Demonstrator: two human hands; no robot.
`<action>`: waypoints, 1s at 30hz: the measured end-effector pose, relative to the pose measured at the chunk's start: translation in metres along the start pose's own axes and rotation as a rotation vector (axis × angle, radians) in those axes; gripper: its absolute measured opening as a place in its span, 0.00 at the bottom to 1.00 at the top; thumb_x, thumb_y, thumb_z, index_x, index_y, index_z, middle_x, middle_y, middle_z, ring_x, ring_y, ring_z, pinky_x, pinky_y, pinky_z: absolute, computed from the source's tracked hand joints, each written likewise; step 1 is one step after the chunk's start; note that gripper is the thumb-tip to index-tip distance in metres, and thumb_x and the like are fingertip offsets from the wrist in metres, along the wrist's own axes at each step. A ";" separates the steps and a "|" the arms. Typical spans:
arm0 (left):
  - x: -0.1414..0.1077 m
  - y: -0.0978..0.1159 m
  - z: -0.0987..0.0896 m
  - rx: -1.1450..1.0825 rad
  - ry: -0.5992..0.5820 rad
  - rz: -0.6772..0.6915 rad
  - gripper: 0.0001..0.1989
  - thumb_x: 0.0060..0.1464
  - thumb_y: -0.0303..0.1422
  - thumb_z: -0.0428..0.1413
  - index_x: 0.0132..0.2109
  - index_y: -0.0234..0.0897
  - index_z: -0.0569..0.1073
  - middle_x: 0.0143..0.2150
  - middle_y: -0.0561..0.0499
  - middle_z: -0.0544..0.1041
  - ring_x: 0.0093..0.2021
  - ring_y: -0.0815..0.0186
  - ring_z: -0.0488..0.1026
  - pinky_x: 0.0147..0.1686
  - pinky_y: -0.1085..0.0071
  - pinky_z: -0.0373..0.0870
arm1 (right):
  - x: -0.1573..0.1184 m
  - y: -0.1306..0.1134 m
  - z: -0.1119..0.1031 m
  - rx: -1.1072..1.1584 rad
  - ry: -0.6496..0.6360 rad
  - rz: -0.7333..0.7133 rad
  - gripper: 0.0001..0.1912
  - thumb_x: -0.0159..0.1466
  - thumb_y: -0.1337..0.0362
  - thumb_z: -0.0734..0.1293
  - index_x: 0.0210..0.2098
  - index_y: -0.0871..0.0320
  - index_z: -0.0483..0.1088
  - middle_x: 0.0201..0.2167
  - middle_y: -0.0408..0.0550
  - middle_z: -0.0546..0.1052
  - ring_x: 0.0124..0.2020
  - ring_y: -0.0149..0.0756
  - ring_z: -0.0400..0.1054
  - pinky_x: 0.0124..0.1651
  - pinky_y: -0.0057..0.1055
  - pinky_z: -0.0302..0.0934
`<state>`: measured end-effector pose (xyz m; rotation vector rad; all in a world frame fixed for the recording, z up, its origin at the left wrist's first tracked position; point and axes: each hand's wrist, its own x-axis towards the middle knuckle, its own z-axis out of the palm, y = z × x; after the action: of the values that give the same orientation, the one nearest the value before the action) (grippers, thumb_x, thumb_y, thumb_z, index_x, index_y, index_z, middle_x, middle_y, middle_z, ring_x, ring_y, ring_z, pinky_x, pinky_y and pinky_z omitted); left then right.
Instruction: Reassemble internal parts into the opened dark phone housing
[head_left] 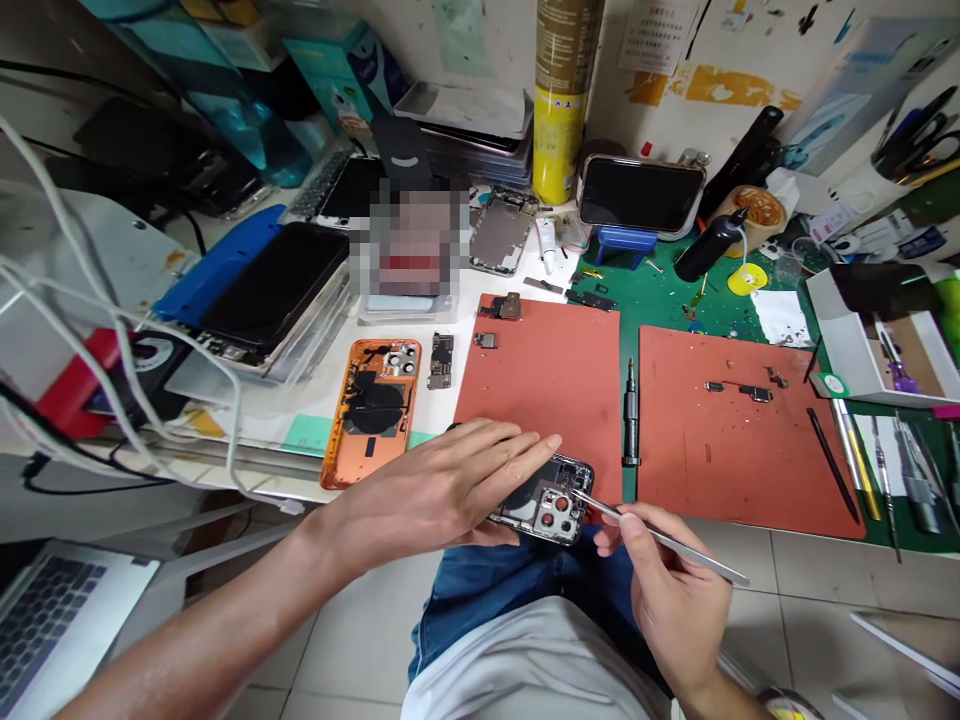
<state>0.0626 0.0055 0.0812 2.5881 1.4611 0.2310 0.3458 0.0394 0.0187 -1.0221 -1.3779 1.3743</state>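
An opened smartphone (531,505), its inner parts and camera openings showing, lies at the front edge of the left red mat. My left hand (457,485) grips it, with fingers across the top and the thumb along the near edge; much of the phone is hidden under the palm. My right hand (667,580) is closed around metal tweezers (675,545), their tip touching or just above the phone beside the camera openings. A black screwdriver (631,410) lies between the two mats. Left of my left hand is an orange phone housing (367,440), inner side up.
Small phone parts lie on the left red mat (547,350) and the right red mat (720,470). A circuit board (440,360) sits beside the orange housing. Loose white cables (127,300) hang at left. A yellow can (559,150) and a propped phone (641,193) stand behind.
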 end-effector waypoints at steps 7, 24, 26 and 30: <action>0.002 0.000 0.000 -0.030 0.002 0.002 0.35 0.76 0.43 0.52 0.78 0.28 0.55 0.72 0.36 0.73 0.71 0.52 0.72 0.73 0.56 0.64 | 0.004 -0.007 -0.003 0.040 -0.008 0.013 0.07 0.76 0.66 0.69 0.43 0.55 0.81 0.32 0.46 0.83 0.28 0.35 0.79 0.32 0.30 0.77; -0.004 0.000 0.014 -0.070 0.117 -0.010 0.46 0.72 0.43 0.58 0.82 0.32 0.41 0.69 0.37 0.76 0.69 0.50 0.73 0.68 0.52 0.70 | 0.002 -0.019 0.008 0.194 0.090 0.295 0.09 0.71 0.57 0.75 0.44 0.57 0.82 0.35 0.50 0.84 0.29 0.34 0.76 0.32 0.31 0.73; -0.004 0.000 0.014 -0.071 0.134 -0.001 0.46 0.72 0.41 0.59 0.82 0.31 0.43 0.68 0.36 0.77 0.68 0.49 0.73 0.67 0.51 0.71 | 0.003 -0.014 0.011 0.179 0.099 0.296 0.09 0.71 0.58 0.76 0.45 0.57 0.82 0.36 0.51 0.84 0.30 0.35 0.76 0.33 0.32 0.73; -0.002 0.000 0.013 -0.055 0.136 0.013 0.42 0.72 0.40 0.59 0.80 0.28 0.49 0.67 0.37 0.78 0.67 0.50 0.73 0.67 0.53 0.70 | 0.002 -0.009 0.012 0.157 0.093 0.301 0.09 0.71 0.57 0.76 0.44 0.57 0.82 0.35 0.51 0.84 0.30 0.35 0.77 0.31 0.31 0.72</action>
<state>0.0640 0.0028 0.0689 2.5838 1.4585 0.4511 0.3338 0.0383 0.0285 -1.2057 -1.0598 1.6051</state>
